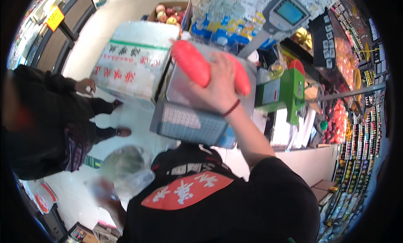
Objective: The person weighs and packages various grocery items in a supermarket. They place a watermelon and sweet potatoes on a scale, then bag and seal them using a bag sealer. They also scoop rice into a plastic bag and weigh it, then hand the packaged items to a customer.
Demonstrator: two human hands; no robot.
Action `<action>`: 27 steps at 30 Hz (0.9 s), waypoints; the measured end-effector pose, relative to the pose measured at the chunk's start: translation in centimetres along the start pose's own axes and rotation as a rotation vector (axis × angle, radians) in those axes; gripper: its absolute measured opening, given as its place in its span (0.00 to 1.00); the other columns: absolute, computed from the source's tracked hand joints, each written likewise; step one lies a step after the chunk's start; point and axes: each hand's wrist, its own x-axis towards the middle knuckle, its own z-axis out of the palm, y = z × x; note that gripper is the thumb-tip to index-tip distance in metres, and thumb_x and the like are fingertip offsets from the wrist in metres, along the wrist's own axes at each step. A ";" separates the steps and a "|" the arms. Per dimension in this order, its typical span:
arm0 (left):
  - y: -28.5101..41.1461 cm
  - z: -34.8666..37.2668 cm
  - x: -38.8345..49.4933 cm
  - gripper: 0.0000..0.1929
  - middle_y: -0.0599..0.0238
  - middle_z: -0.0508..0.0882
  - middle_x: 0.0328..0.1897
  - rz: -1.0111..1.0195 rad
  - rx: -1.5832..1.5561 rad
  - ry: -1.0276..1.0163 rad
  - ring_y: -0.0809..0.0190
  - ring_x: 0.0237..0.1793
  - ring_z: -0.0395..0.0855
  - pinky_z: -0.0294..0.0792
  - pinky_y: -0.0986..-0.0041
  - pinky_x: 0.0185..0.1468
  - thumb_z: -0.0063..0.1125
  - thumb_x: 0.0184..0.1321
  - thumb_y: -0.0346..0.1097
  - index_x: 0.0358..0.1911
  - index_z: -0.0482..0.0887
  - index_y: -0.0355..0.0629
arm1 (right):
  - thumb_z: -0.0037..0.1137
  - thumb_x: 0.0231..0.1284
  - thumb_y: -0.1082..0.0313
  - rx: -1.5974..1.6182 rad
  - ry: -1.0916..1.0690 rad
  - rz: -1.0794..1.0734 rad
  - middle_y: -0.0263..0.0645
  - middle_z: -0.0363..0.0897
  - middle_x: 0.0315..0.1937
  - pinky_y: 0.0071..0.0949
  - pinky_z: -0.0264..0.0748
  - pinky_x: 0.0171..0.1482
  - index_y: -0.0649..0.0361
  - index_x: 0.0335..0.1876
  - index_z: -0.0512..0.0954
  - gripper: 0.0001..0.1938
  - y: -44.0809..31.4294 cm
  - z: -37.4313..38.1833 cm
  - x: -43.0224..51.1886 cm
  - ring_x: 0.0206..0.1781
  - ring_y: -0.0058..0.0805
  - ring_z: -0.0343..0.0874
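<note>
Two long pinkish-red root vegetables, which look like radishes, are over the metal pan (179,91) of a digital scale. My right hand (217,80) grips them from above, its thumb by the left radish (190,60) and its fingers at the right radish (241,76). Whether they rest on the pan is hard to tell. A red cord circles the right wrist. Low at my left side, my blurred left hand (102,191) holds a clear plastic bag (138,180) with green produce inside.
The scale's keypad (192,125) faces me, its display (288,11) raised on a post. A white foam box (132,66) with writing stands left of the scale, a green bag-sealing device (280,91) right. Another person (50,117) stands at left. Apples (170,16) fill a box behind.
</note>
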 end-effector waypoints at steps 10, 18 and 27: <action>0.7 4.9 1.5 0.08 0.73 0.75 0.33 -0.058 -0.211 -0.936 0.70 0.33 0.73 0.65 0.76 0.37 0.50 0.70 0.44 0.42 0.76 0.50 | 0.72 0.40 0.50 -0.238 -0.020 0.106 0.49 0.55 0.73 0.66 0.40 0.72 0.57 0.63 0.70 0.40 5.9 -0.5 -6.4 0.76 0.52 0.50; 1.6 7.2 -2.1 0.10 0.73 0.76 0.32 -0.128 0.059 -0.666 0.70 0.32 0.75 0.69 0.74 0.35 0.52 0.70 0.46 0.42 0.77 0.49 | 0.70 0.46 0.47 -0.225 0.084 0.027 0.46 0.59 0.71 0.59 0.44 0.73 0.53 0.67 0.68 0.40 7.7 -0.7 -7.6 0.75 0.49 0.53; 1.3 8.7 -3.2 0.12 0.73 0.59 0.24 -0.159 0.009 -0.675 0.71 0.26 0.59 0.56 0.76 0.31 0.44 0.71 0.46 0.34 0.65 0.48 | 0.68 0.49 0.52 -0.214 0.102 0.031 0.46 0.63 0.69 0.58 0.44 0.74 0.54 0.66 0.69 0.37 8.0 -1.3 -7.7 0.73 0.49 0.56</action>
